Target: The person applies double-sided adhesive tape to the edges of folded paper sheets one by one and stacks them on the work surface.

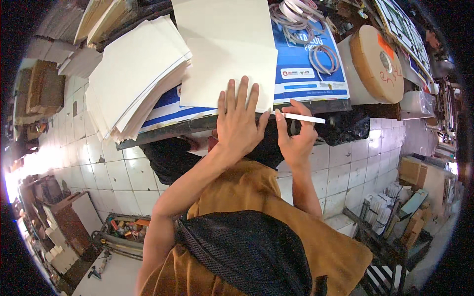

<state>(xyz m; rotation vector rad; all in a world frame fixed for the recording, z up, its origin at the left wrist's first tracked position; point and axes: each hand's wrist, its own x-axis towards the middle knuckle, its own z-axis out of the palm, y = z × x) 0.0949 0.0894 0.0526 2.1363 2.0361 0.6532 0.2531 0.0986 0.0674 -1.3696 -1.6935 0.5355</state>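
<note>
My left hand [239, 116] lies flat, fingers spread, on the lower part of a cream paper sheet [222, 61]. This sheet overlaps another large cream sheet [217, 19] behind it. Just right of the sheet's near right corner, my right hand [298, 135] pinches a slim, flat white stick [311, 119]. One end of the stick points right; its other end is by the paper's corner and partly behind the fingers. Under the sheets is a blue and white printed board [311, 89] on the table. To the left leans a fanned stack of white sheets [136, 74].
Coils of pale strip [323, 59] lie on the board at the right. Beyond them stands a big brown roll [377, 64]. The table's dark front edge [168, 132] runs before my body. Bundled brown stock [44, 86] is at far left, stacked scraps [414, 212] at lower right.
</note>
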